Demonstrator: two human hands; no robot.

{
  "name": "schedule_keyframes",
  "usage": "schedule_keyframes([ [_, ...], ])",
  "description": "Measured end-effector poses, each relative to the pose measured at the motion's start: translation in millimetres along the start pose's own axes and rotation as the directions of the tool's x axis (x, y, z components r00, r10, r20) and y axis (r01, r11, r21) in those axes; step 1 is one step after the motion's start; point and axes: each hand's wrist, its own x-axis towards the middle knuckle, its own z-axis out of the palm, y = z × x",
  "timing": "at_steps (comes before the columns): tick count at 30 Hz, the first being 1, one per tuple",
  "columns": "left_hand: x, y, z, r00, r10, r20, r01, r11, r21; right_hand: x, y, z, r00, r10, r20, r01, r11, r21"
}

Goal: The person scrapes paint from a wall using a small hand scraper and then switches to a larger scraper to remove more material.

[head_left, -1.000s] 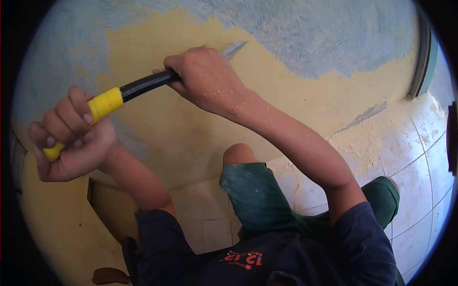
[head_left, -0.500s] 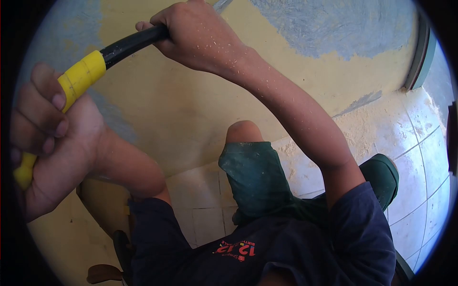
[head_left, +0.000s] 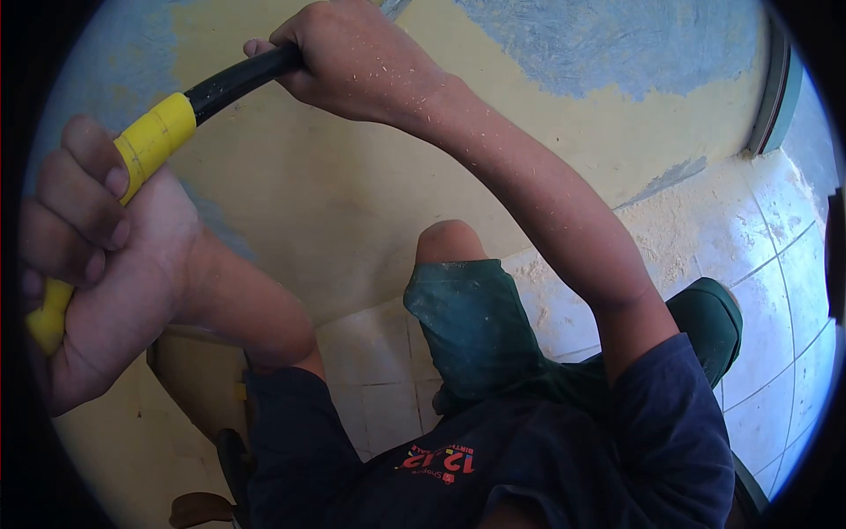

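My left hand [head_left: 115, 256] is at the left edge, palm toward the camera, fingers wrapped round the yellow grip [head_left: 159, 137] of a curved bar. The bar's black section [head_left: 238, 85] runs up and right from the grip. At the top, my right hand [head_left: 352, 66] is closed round the far end of that black section. Pale flecks dot the back of this hand and the forearm. What lies beyond the right hand is hidden.
A yellow wall [head_left: 326, 176] with a blue-grey patch [head_left: 617, 40] stands in front. Pale dust [head_left: 656, 234] lies on white floor tiles [head_left: 758, 309] by the wall. My bent knee [head_left: 449, 242] is below the hands. A brown curved panel [head_left: 207, 379] is at lower left.
My right hand and the black section have shifted slightly left and up. Both arms otherwise keep nearly the same pose, and both hands keep their hold.
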Motion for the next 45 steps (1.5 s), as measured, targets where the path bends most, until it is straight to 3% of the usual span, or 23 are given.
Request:
schedule_keyframes([
  [8, -9.9, -15.2, 28.0, 0.995, 0.016, -0.102, -0.008, 0.997, 0.073, -12.0, 10.8, -6.5, 0.999, 0.028, -0.016, -0.028, 1.000, -0.008],
  [10, -16.8, -22.4, 52.0, 0.938, 0.166, -0.306, -0.026, 0.910, 0.414, -11.7, 11.8, -7.5, 0.999, 0.032, -0.012, -0.032, 0.999, -0.014],
  [11, -14.5, -20.2, 40.1, 0.938, 0.160, -0.306, -0.021, 0.911, 0.411, -13.6, 13.2, -7.5, 0.999, 0.042, -0.004, -0.042, 0.999, -0.018],
  [13, -7.5, -9.5, 3.7, 0.999, -0.037, -0.016, 0.036, 0.998, -0.058, -11.4, 7.7, -5.7, 1.000, 0.029, -0.005, -0.029, 0.999, -0.017],
  [14, -5.8, -5.2, 5.2, 0.999, -0.038, -0.014, 0.037, 0.998, -0.059, -7.8, 4.1, -5.1, 1.000, 0.005, -0.009, -0.005, 1.000, -0.011],
  [16, 0.1, 4.5, 10.6, 0.994, 0.072, -0.080, -0.060, 0.988, 0.144, -0.9, 2.2, -1.8, 0.999, -0.024, -0.043, 0.025, 1.000, 0.016],
  [18, 1.4, -1.2, 10.4, 0.999, 0.031, -0.038, -0.029, 0.998, 0.058, -1.2, 2.8, -4.6, 0.995, -0.051, -0.084, 0.055, 0.998, 0.039],
  [20, -2.9, -9.4, 9.9, 1.000, -0.003, 0.003, 0.003, 0.999, -0.036, -6.2, 9.6, -12.1, 1.000, 0.023, 0.002, -0.023, 0.999, -0.036],
  [25, -14.1, -9.9, 11.9, 0.998, -0.018, -0.063, 0.019, 1.000, 0.019, -13.0, 9.6, -9.9, 0.999, 0.034, -0.011, -0.035, 0.999, -0.029],
  [31, 0.1, -0.4, 3.9, 0.999, 0.024, 0.047, -0.021, 0.998, -0.060, -3.5, 0.3, -3.1, 0.999, 0.018, -0.039, -0.018, 1.000, 0.003],
  [35, -12.9, -11.0, -3.9, 0.999, -0.035, 0.009, 0.036, 0.998, -0.059, -13.4, 8.7, -6.4, 0.999, 0.035, -0.015, -0.036, 0.998, -0.061],
  [37, -23.2, -9.2, 1.8, 1.000, 0.015, -0.026, -0.015, 1.000, -0.019, -16.6, 10.0, -8.8, 0.999, 0.033, -0.017, -0.033, 0.999, -0.041],
  [42, -2.1, 3.1, -8.0, 0.999, -0.004, 0.037, 0.005, 0.999, -0.038, -9.7, 2.1, -0.8, 0.998, 0.064, -0.004, -0.064, 0.997, -0.036],
  [45, -3.0, -0.5, -10.0, 0.999, -0.008, 0.033, 0.008, 1.000, -0.001, -9.6, 1.7, 4.7, 0.997, 0.006, -0.083, -0.006, 1.000, 0.004],
])
